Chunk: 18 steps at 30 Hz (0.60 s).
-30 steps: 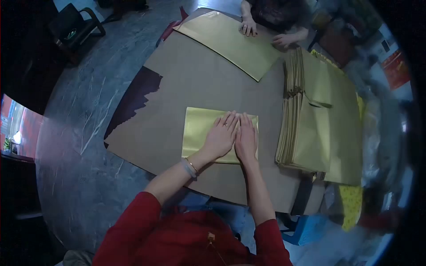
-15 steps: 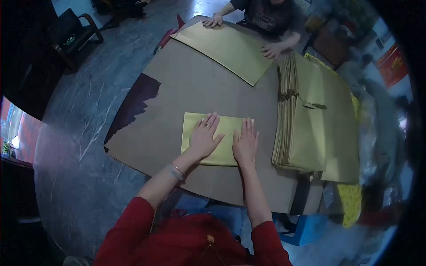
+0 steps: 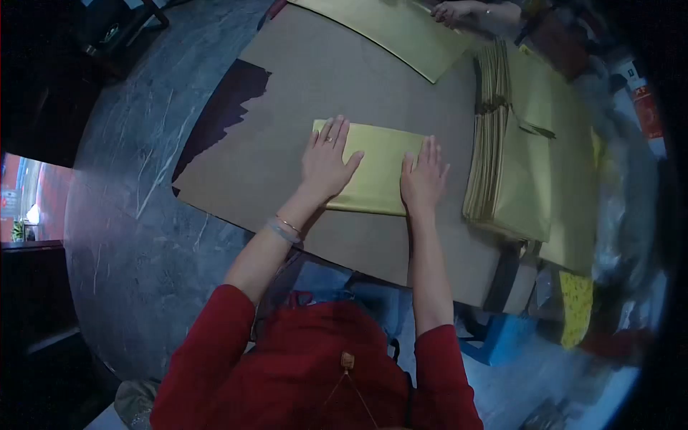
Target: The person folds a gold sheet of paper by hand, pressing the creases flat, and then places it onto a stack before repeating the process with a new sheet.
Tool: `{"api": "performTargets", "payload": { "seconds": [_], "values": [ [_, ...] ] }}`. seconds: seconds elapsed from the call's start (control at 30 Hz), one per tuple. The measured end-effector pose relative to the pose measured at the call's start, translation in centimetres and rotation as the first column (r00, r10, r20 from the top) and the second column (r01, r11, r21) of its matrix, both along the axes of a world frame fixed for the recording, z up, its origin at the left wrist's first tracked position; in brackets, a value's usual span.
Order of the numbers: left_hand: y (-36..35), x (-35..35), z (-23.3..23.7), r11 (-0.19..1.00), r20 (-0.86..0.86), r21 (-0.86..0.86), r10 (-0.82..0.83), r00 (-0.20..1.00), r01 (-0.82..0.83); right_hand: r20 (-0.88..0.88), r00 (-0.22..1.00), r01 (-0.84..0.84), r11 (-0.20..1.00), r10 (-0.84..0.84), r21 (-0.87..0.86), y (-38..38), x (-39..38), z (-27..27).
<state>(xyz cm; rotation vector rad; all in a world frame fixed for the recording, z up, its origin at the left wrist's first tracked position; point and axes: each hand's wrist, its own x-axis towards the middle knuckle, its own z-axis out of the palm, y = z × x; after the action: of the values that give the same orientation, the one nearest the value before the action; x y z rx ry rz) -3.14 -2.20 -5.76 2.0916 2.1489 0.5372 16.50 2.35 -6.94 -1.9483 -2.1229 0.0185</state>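
A folded sheet of gold paper (image 3: 381, 168) lies on the brown board that covers the table (image 3: 358, 247). Flat on its left side rests my left hand (image 3: 328, 165), fingers stretched out and thumb spread inward. My right hand (image 3: 424, 179) presses on the right edge of the paper, its fingers extended too. Neither hand grasps anything. The fold runs along the near edge of the sheet, between my wrists.
Bundled gold paper (image 3: 519, 172) is stacked at the right, tied with a dark cord. Across the table, a co-worker's hand (image 3: 455, 11) is over a larger gold sheet (image 3: 390, 32). A blue stool (image 3: 498, 340) stands below the near right edge.
The view has tilted down, so the table sits higher in frame. My right hand has shifted slightly outward along the paper's edge. The co-worker's right-side hand has lifted and curled.
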Motion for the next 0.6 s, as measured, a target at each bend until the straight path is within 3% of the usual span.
{"api": "performTargets", "payload": {
  "seconds": [0.1,0.3,0.47,0.5,0.53,0.6],
  "values": [
    [0.1,0.3,-0.6,0.993,0.008,0.095,0.072,0.997,-0.072,-0.002,1.0,0.02,1.0,-0.02,-0.012,0.2,-0.1,-0.1],
    [0.1,0.0,-0.3,0.995,-0.008,0.072,0.073,0.997,-0.072,0.008,1.0,0.011,1.0,-0.011,0.0,0.1,-0.3,0.0],
    [0.3,-0.1,-0.4,0.993,-0.007,0.077,0.085,0.996,-0.084,0.149,0.989,-0.011,1.0,0.013,-0.009,0.2,-3.5,1.8],
    [0.3,-0.1,-0.5,0.993,-0.006,0.077,0.086,0.996,-0.085,0.032,0.983,-0.184,0.975,0.182,0.124,-0.1,-4.9,1.3],
    [0.3,-0.2,-0.9,0.993,-0.038,0.097,0.074,0.997,-0.07,0.032,0.982,-0.186,0.975,0.183,0.122,-0.4,-6.4,1.3],
    [0.2,-0.4,-1.2,0.991,-0.106,0.131,0.05,0.993,-0.036,-0.261,0.842,-0.504,0.862,0.473,-0.063,-0.9,-8.5,1.2]
  ]
}}
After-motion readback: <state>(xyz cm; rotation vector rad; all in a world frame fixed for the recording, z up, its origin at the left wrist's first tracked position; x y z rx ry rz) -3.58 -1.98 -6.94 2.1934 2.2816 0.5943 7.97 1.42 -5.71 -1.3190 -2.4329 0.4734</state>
